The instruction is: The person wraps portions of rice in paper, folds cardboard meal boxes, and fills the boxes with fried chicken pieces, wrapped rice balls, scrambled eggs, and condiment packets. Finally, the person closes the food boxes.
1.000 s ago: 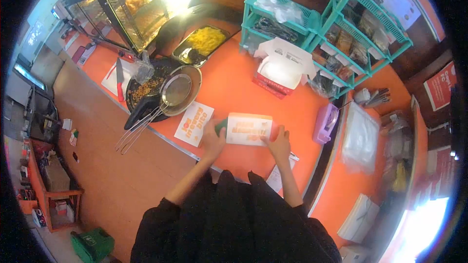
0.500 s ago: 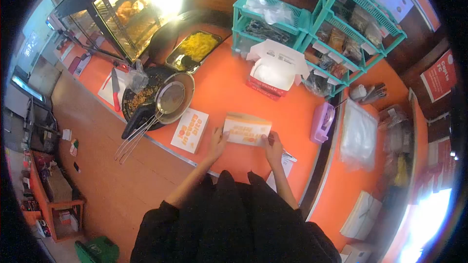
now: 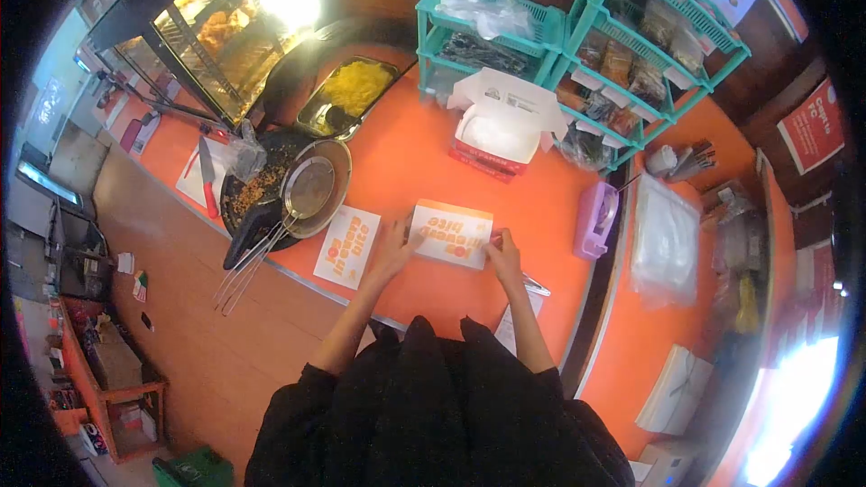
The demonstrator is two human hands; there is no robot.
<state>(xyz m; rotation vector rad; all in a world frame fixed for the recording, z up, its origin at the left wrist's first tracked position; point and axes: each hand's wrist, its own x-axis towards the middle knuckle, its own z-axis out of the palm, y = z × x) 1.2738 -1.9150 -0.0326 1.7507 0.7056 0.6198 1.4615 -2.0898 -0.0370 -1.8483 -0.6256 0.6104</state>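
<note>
A small white paper food box (image 3: 451,236) with orange lettering and an orange edge lies on the orange counter in front of me. My left hand (image 3: 393,249) grips its left side, with the fingertips near the lower left corner. At the opposite end, my right hand (image 3: 502,257) pinches the right edge. The undersides of both hands are hidden. Just left of my left hand rests a second white box (image 3: 347,246) with the same lettering, lying flat near the counter edge.
A black pan (image 3: 257,194) with crumbs and a wire strainer (image 3: 316,188) sits at left, beside a red-handled knife (image 3: 208,182). Behind are a tray of yellow food (image 3: 354,86), an open red-and-white box (image 3: 492,149), green racks (image 3: 622,72) and a purple tape dispenser (image 3: 596,221).
The held box's printed top now shows more fully, and its orange edge looks thinner. My left hand has shifted slightly left. The whole view has moved a little.
</note>
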